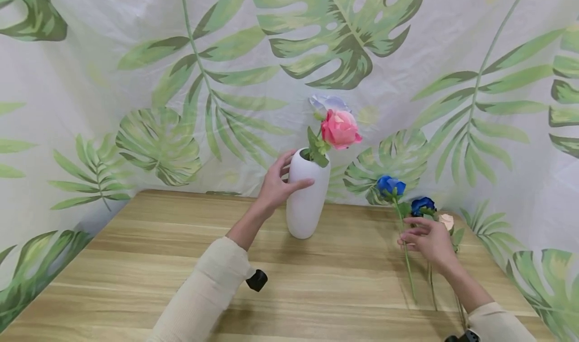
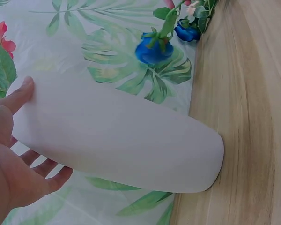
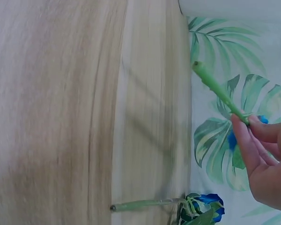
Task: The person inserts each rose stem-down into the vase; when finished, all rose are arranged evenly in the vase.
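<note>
A white vase (image 1: 307, 201) stands on the table, its base on the wood. My left hand (image 1: 277, 183) holds it near the mouth, thumb across the front and fingers around the far side. From the mouth rise a pink rose (image 1: 340, 129) and a pale lilac flower (image 1: 329, 102) behind it. On the right, my right hand (image 1: 429, 241) pinches the green stem (image 3: 220, 91) of a blue rose (image 1: 391, 186) between thumb and fingertips. In the right wrist view that stem is raised off the tabletop, its cut end pointing away from the hand.
A dark blue rose (image 1: 423, 206) and a cream rose (image 1: 446, 221) lie on the table's right side, partly behind my right hand. The wooden table (image 1: 181, 236) backs onto a leaf-printed cloth (image 1: 239, 70). Black wrist cameras sit at both sleeves.
</note>
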Tool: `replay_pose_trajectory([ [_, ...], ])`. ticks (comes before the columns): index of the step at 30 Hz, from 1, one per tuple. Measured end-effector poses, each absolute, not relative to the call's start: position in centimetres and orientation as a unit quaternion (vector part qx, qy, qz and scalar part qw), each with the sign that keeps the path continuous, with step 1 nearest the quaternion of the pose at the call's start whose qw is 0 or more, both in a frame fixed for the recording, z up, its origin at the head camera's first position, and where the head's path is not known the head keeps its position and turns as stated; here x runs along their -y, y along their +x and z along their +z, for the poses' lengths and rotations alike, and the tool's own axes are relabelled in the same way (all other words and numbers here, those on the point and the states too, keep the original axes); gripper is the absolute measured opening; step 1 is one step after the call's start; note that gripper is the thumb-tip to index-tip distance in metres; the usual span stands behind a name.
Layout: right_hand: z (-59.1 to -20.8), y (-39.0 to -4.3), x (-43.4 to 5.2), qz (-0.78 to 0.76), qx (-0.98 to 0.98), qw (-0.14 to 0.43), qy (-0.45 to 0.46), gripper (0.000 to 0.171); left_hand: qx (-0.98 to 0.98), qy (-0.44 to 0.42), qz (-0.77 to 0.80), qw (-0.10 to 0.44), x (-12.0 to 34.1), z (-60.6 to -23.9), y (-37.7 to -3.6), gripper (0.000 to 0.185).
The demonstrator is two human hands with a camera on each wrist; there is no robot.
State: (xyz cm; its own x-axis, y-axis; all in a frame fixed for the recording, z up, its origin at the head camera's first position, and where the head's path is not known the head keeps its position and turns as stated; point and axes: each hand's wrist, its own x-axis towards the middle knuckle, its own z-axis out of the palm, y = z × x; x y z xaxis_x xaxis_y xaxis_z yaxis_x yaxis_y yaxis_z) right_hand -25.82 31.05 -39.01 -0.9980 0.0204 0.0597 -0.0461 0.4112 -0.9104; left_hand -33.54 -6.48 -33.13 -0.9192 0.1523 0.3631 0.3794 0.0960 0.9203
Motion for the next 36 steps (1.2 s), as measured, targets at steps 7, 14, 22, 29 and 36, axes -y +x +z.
replay_pose_trajectory([
  [7, -38.7, -25.8, -30.8, 0.598, 0.800, 0.045, 0.013, 0.052, 0.734, -0.184, -0.648, 0.086, 6.5, -33.1, -33.7, 0.082],
  [14, -38.4, -26.0, -30.7, 0.630, 0.774, 0.068, 0.020, 0.054, 0.735, -0.189, -0.644, 0.093, 6.5, -33.2, -33.7, 0.082],
  [22, -37.9, -26.2, -30.2, 0.680, 0.726, 0.098, 0.001, 0.060, 0.732, -0.188, -0.647, 0.097, 6.5, -33.4, -33.7, 0.081],
  [29, -37.3, -26.2, -29.6, 0.748, 0.649, 0.137, 0.014, 0.053, 0.731, -0.188, -0.649, 0.096, 6.5, -33.5, -33.8, 0.081],
  [36, -36.4, -26.3, -28.4, 0.824, 0.535, 0.185, 0.011, 0.038, 0.732, -0.187, -0.647, 0.099, 6.5, -33.5, -33.8, 0.082],
])
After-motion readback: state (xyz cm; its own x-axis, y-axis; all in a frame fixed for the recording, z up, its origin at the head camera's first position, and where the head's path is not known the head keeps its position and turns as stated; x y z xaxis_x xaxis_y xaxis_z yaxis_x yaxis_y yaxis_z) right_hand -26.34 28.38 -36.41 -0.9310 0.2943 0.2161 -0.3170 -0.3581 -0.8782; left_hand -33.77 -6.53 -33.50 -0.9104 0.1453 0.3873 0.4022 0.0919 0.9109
